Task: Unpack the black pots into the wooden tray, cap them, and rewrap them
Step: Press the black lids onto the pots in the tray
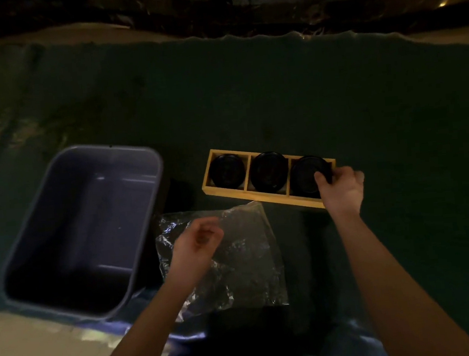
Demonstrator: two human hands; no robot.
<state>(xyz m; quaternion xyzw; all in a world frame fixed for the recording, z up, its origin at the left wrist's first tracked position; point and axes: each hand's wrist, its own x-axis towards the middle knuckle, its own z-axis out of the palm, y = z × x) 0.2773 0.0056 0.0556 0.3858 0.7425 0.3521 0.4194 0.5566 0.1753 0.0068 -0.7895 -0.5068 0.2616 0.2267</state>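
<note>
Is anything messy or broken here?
Nothing looks broken or spilled. The three black pots sit neatly, one in each compartment of the wooden tray. Only the clear plastic wrap is crumpled, lying loose on the dark mat beside the tray.

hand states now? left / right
Left hand: fingers loosely curled, empty, above the plastic wrap.
Right hand: gripping the rightmost black pot.

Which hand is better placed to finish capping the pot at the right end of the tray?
The right hand: its fingers already grip that pot's lid. The left hand hovers over the plastic wrap, apparently empty.
</note>
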